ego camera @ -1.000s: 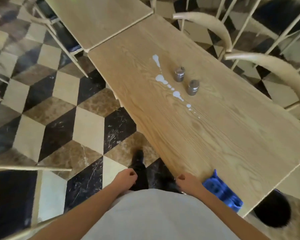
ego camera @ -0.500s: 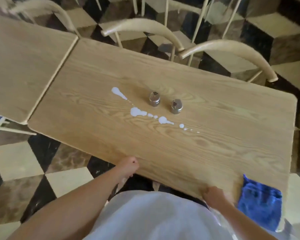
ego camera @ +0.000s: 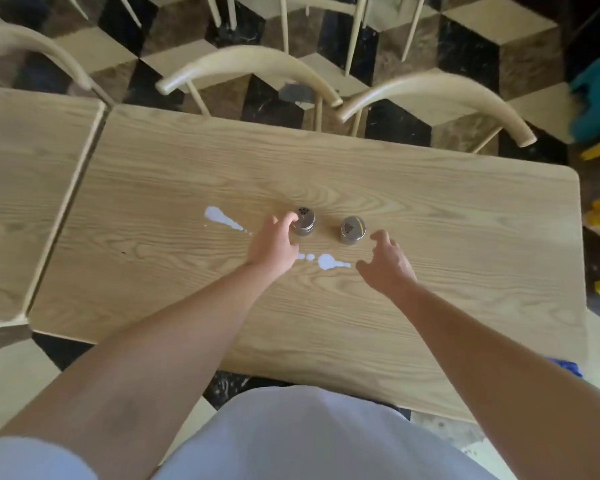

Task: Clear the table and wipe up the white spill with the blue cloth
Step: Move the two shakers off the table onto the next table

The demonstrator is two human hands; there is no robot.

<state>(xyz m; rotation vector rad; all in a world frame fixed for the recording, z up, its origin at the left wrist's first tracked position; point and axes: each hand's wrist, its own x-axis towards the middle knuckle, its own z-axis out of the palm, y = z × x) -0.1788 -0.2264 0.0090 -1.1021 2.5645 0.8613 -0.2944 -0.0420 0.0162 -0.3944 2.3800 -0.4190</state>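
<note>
Two metal shakers stand upright, side by side, near the middle of the table (ego camera: 430, 209), just beyond both hands, and the coming lift turns on how each hand lines up with its own shaker. The left hand (ego camera: 274, 242) is the nearer: its fingertips curl against the near-left side of the left shaker (ego camera: 303, 221), touching it, though whether the grip has closed round the body is hard to say, since the hand covers that side; it looks like contact more than a firm hold. The right hand (ego camera: 387, 263) is released, fingers spread and bent, hovering just to the near-right of the right shaker (ego camera: 352, 229) with a clear gap between them, so it has a short reach forward and leftward to make. The spill (ego camera: 326, 261) lies as a broken line of white blobs running left to right across the table, its long axis roughly parallel to the near edge; the largest far blob sits left of the left shaker, and the nearer blobs lie between the two hands, just in front of the shakers. The left hand hides part of the middle of that line, so its full extent cannot be read. The cloth (ego camera: 565, 365) shows only as a sliver of blue at the near right corner of the table, mostly hidden behind the right forearm, well apart from the spill. Two chairs (ego camera: 250, 64) stand on the far side.
</note>
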